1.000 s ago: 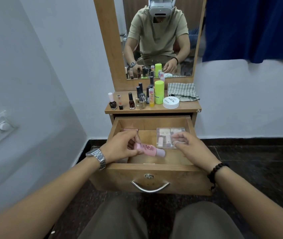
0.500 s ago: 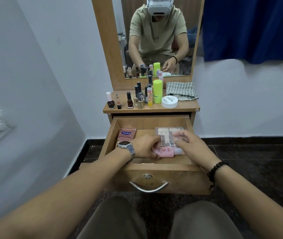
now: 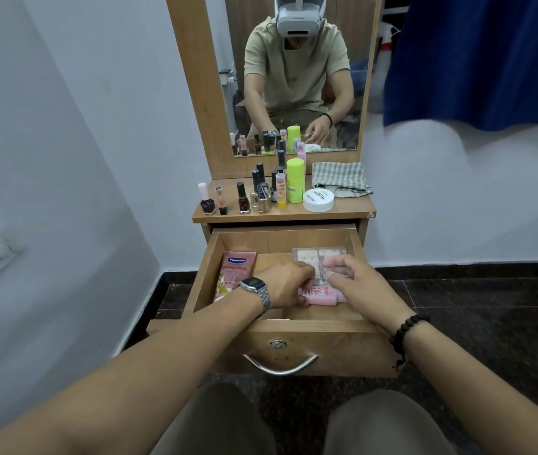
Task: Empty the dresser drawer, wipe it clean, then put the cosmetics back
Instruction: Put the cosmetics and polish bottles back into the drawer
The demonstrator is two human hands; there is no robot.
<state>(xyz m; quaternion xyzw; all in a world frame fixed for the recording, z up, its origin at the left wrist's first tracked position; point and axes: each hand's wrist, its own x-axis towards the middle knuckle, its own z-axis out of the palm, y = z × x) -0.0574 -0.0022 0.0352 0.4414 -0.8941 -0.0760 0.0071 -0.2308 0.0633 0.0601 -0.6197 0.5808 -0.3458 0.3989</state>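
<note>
Reaching into the open drawer, both hands meet near its middle. The left hand, with a metal watch on its wrist, has its fingers curled round the near end of a small pink bottle that lies on its side on the drawer floor. The right hand, a dark bead bracelet at its wrist, rests just beside that bottle at its 3 o'clock end, fingers loosely bent and its fingertips lying on a clear plastic palette; whether they actually pinch the palette or the bottle I cannot tell. The palette sits at the 1 o'clock part of the drawer, touching the back region. A pink Vaseline tube lies flat along the drawer's 9 o'clock side, partly hidden by the left wrist.

On the dresser top, at 12 o'clock from the drawer, stands a cluster of nail polish bottles, a tall lime-green container and a round white jar just beside it. A folded checked cloth lies at the 2 o'clock corner of the top. The mirror above reflects the seated person.
</note>
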